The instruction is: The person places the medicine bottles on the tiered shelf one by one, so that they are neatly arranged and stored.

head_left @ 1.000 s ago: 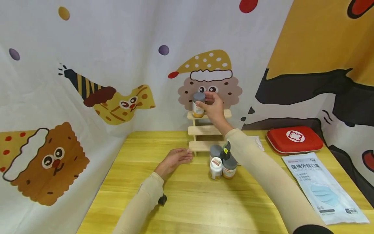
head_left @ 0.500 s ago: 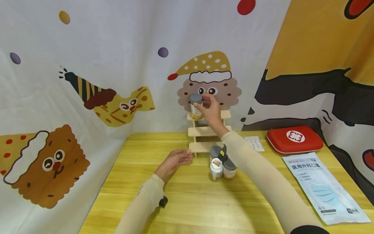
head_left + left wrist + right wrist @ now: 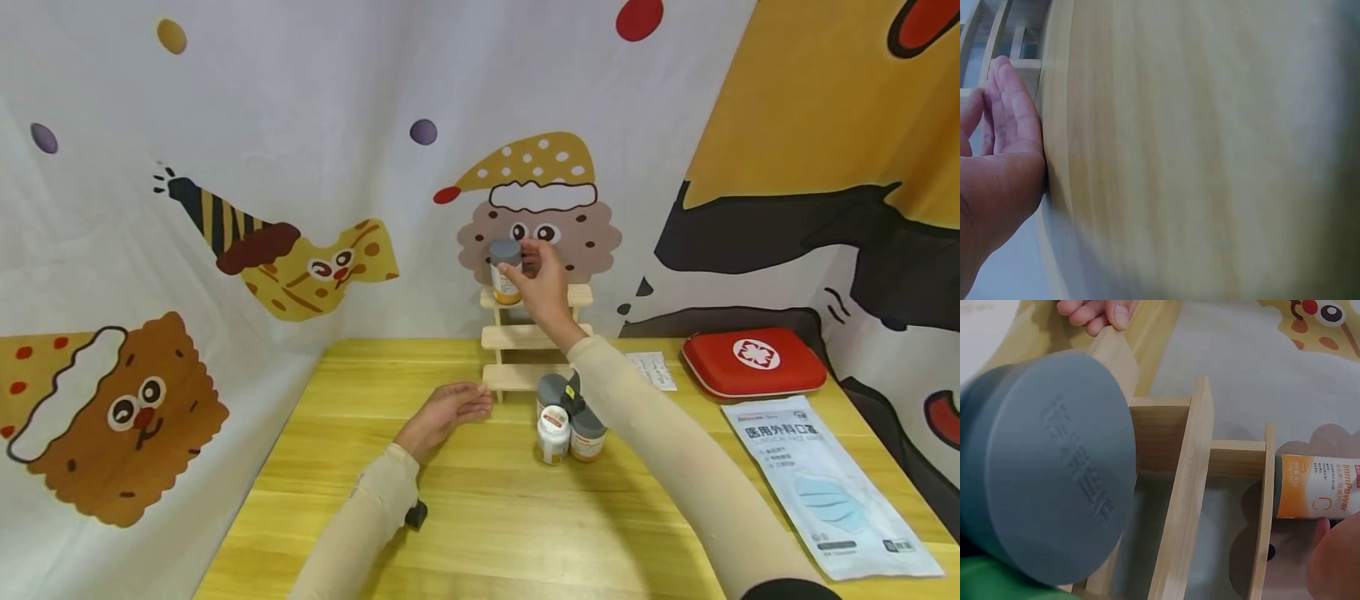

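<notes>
My right hand (image 3: 546, 292) pinches a grey-capped supplement bottle (image 3: 506, 282) between thumb and fingers. The bottle, white and orange on its label (image 3: 1316, 487), stands upright at the left end of the top step of a small three-step wooden rack (image 3: 517, 337). At the rack's lower left corner, my left hand (image 3: 452, 407) touches the bottom step with its fingers nearly straight. In the left wrist view that hand (image 3: 1004, 162) lies on edge against the table. A big grey cap (image 3: 1066, 469) fills the left of the right wrist view.
In front of the rack's right side stand two grey-capped bottles (image 3: 587, 437) and a small white bottle (image 3: 553, 437). A paper slip (image 3: 652, 370), a red first-aid case (image 3: 753, 362) and a surgical mask packet (image 3: 828, 492) lie to the right. A printed curtain (image 3: 360, 167) hangs behind.
The right hand and its bottle have shifted slightly left along the top step, then stayed there. The left hand keeps its place by the bottom step.
</notes>
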`<move>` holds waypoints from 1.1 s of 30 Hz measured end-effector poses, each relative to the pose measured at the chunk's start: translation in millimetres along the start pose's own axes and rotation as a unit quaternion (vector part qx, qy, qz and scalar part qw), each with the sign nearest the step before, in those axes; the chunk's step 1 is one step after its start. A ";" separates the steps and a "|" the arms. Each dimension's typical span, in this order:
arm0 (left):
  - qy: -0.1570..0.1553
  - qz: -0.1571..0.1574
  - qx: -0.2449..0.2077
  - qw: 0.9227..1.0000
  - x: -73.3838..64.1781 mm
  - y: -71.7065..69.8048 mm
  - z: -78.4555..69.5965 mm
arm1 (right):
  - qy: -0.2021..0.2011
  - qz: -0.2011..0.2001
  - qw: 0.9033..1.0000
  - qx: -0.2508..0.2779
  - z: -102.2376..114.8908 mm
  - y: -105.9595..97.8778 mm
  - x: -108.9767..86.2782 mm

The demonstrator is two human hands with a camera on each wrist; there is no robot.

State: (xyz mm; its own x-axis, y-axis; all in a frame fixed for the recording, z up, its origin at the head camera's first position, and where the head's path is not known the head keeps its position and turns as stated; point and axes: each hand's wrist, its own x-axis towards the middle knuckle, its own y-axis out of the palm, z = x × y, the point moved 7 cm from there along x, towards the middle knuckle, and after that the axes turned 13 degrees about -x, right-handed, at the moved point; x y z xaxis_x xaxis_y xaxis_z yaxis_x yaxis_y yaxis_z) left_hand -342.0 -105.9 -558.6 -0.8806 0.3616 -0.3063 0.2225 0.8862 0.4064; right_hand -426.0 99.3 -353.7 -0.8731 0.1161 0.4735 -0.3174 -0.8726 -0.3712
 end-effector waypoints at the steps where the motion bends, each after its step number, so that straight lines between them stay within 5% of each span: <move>1: 0.000 -0.002 0.000 1.000 -0.4 0.1 -0.3 | -0.001 0.000 1.000 -0.001 0.2 -0.2 0.0; 13: -0.001 -0.009 0.006 1.000 -3.0 1.9 -0.8 | -0.009 -0.007 1.000 -0.018 -2.3 -10.5 -8.9; 33: -0.002 0.005 -0.015 1.000 0.9 1.0 -0.3 | -0.042 0.000 0.999 -0.014 -13.4 -60.3 -46.6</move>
State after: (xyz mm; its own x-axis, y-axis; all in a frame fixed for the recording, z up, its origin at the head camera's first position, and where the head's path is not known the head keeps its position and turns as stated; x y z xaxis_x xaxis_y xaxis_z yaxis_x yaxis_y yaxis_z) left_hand -342.7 -104.7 -558.1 -0.8765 0.3720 -0.3056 0.2190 0.8733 0.4352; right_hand -371.2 152.8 -364.1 -0.8391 0.0752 0.5388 -0.3292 -0.8587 -0.3928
